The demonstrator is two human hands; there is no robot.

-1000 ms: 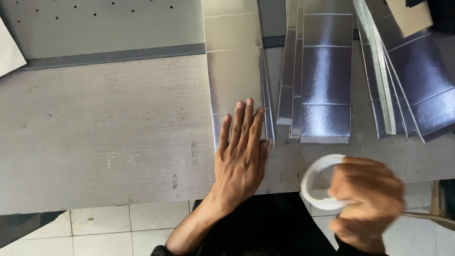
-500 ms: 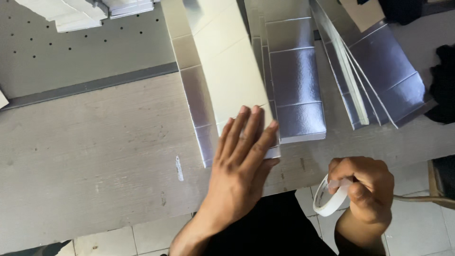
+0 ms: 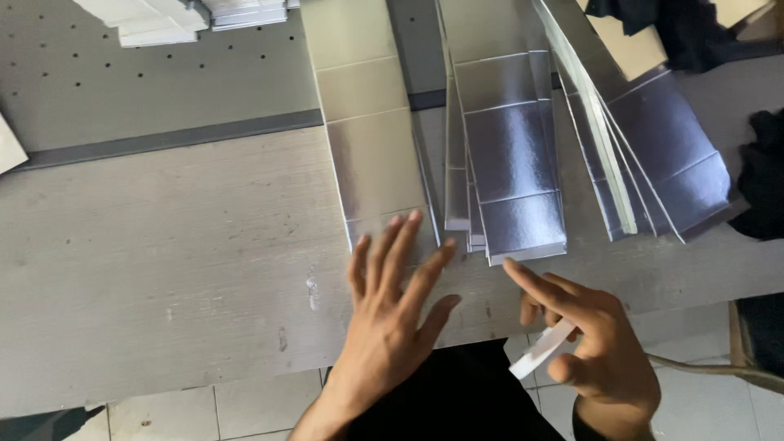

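Left hand point(image 3: 390, 314) flat, fingers spread, grip released, pinning near end of silver card strip point(image 3: 377, 155) on desk point(image 3: 163, 245). Right hand point(image 3: 592, 351) clenched on white tape roll point(image 3: 541, 348), forefinger out. Best kept pinned flat, edges squared.

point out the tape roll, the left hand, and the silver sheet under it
tape roll point(image 3: 543, 349), head view, on its white rim.
left hand point(image 3: 385, 314), head view, back of the hand.
silver sheet point(image 3: 374, 159), head view, middle panel.
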